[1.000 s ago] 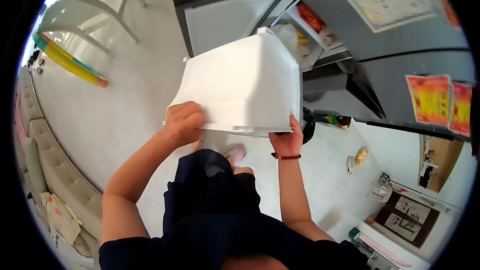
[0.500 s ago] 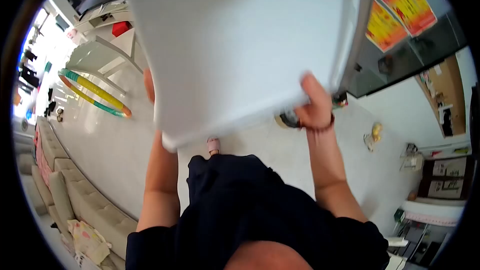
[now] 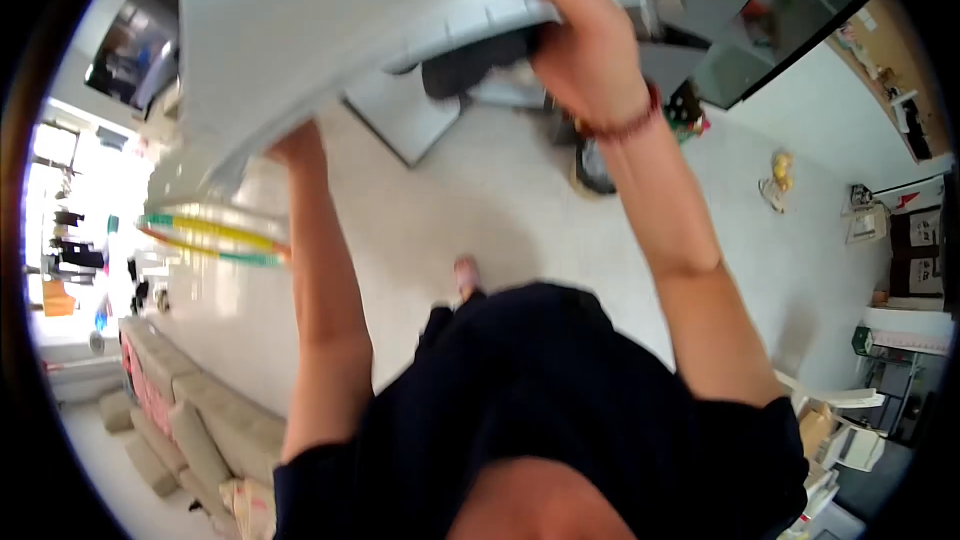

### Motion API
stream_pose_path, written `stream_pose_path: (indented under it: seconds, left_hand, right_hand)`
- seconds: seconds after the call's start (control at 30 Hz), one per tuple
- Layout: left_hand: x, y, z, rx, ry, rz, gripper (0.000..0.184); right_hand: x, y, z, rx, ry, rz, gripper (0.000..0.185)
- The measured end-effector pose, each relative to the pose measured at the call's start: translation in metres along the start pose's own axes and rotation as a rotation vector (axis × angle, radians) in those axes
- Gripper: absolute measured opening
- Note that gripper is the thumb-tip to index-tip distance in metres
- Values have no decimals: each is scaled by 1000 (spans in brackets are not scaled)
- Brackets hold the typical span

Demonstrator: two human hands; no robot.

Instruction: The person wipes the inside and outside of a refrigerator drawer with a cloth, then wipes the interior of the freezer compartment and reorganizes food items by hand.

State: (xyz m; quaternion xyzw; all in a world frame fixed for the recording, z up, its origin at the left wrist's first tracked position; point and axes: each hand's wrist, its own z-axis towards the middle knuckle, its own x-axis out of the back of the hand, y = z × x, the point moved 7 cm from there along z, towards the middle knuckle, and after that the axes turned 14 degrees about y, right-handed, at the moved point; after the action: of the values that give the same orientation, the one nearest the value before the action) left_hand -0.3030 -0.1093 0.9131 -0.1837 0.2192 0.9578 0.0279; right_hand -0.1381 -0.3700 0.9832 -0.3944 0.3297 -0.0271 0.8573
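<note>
A large white panel-like thing (image 3: 330, 10) with a curved lower edge fills the top of the head view; I cannot tell its exact kind. My right hand (image 3: 595, 55) grips its right part, thumb on the top face and fingers underneath. A dark elongated part (image 3: 480, 62) shows below the edge beside those fingers. My left hand (image 3: 300, 145) is at the lower left edge, its fingers hidden behind the white thing. The whole thing is held up in front of me, tilted.
A grey panel with a dark edge (image 3: 405, 120) is beneath. A round black item (image 3: 594, 170) stands on the floor. A striped hoop (image 3: 215, 235) is at left, above a beige sofa (image 3: 230, 390). At upper right is a dark glossy cabinet (image 3: 780, 40); a small yellow-and-white item (image 3: 778, 180) lies right.
The white thing has moved up and left in view and tilted, baring its dark underside part. My right hand has risen with it; my left hand has gone behind its lower edge.
</note>
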Motion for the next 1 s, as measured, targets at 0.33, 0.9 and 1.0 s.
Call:
stream_pose_path:
  seconds: [0.33,0.9,1.0]
  left_hand:
    - [-45,66,37,141,-245,-46,11]
    - [-98,156,-30,242,-682,53,16]
    - [-99,164,-35,198,-710,40,16]
  right_hand:
    - [22,-46,26,-170,514,59,36]
    - [182,36,29,273,162,-2591,26]
    - [189,57,5,46,124,-2551,23]
